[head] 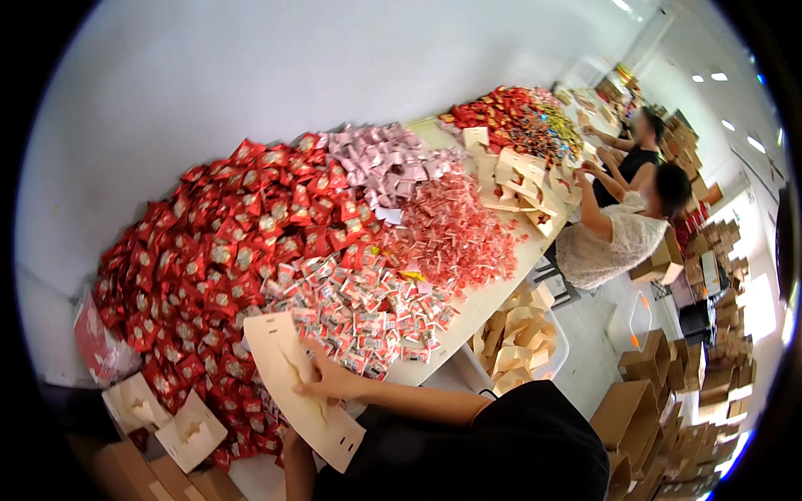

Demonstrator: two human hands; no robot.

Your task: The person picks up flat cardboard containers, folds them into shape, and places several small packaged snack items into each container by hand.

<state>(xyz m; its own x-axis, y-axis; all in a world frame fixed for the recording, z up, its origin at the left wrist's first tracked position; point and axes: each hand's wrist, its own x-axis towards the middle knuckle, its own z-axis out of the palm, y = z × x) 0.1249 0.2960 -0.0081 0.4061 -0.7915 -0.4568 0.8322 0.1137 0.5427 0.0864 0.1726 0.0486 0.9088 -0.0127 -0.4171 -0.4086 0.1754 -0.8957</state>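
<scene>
My right hand point(329, 376) grips a long cream card blank point(282, 351) with slots at both ends and a cut along its middle. My left hand point(296, 444) is low beside the card's lower left edge, partly hidden by it; its fingers cannot be made out. Behind the card lies a big heap of red wrapped packets point(219, 250). Small red-and-white packets point(369, 319) lie just beyond my right hand. Farther along the table are pink packets point(382, 156) and small clear-wrapped red pieces point(457, 232). Two folded cream cards point(191, 432) rest at the heap's lower left.
A white bin point(561, 341) of cream cards stands at the table's right edge. More folded cards point(514, 181) and mixed wrapped packets point(501, 119) lie farther along. Two people point(617, 244) sit there. Cardboard boxes point(626, 413) stand at the right and lower left.
</scene>
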